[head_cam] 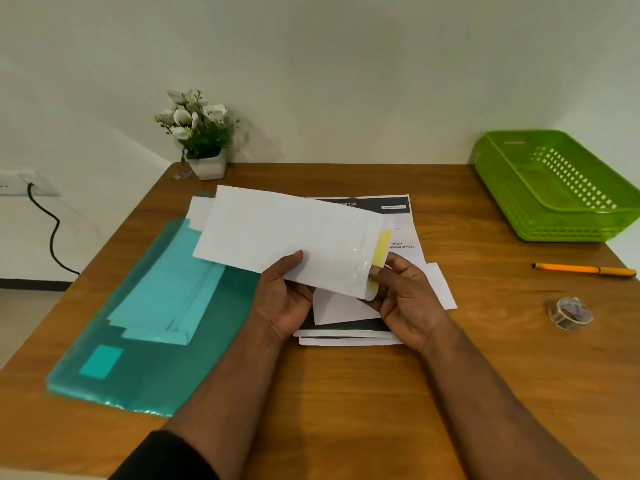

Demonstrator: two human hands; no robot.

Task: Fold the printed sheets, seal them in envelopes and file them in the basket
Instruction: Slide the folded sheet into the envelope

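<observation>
Two hands hold one white envelope [277, 233] up over the middle of the brown wooden table [346, 393]. The left hand [282, 296] grips its bottom edge, thumb on top. The right hand [405, 299] pinches the yellow strip [381, 249] on the envelope's flap at the right end. A shiny clear band runs next to that strip.

Under the hands lie the printed sheets [398, 223], flat on the table, with a dark bar across the top page. A folded white paper [339, 306] rests on them, just below the envelope.

To the left, a see-through green folder [156, 358] lies on the table with more white envelopes showing inside it.

At the far right corner sits the green basket [554, 188], tipped a little off the table's edge. Nearer, an orange pen [585, 270] and a roll of clear tape [569, 313] lie on the wood, well apart from the papers.

A small white pot of white flowers [201, 133] stands at the back, by the plain pale wall [346, 64]. A black cord [52, 233] hangs from a wall socket on the left.
</observation>
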